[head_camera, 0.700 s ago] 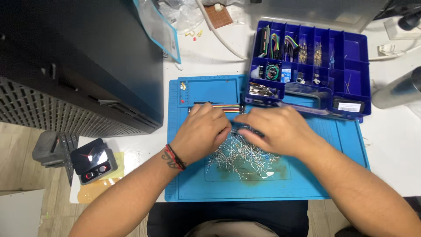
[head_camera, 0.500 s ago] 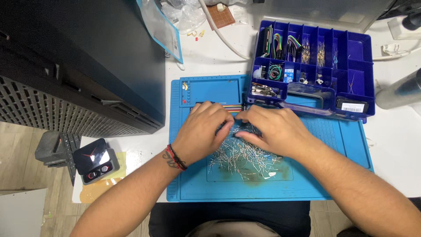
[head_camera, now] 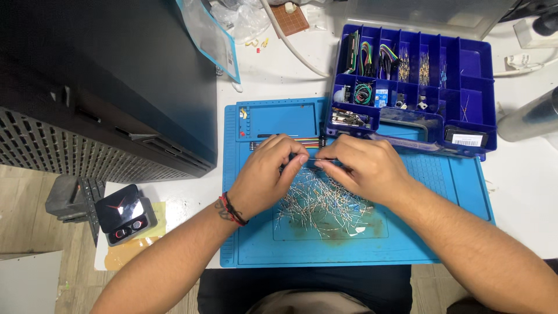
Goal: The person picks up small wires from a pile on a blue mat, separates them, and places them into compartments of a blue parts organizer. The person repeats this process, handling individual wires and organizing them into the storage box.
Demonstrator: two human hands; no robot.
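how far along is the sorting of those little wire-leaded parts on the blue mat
Done: several compartments of the blue organizer box already hold sorted parts. In hand: the left hand and right hand pinch one thin lead between their fingertips, above the pile. Left: a large loose pile of wire-leaded components lies on the blue work mat, so by the look of it most remains.

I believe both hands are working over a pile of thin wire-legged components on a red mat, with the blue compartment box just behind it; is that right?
Not quite: the mat is blue, not red, as the head view shows. The rest holds: the left hand and right hand meet over the pile of thin wire-legged components, and the blue compartment box sits just behind the mat.
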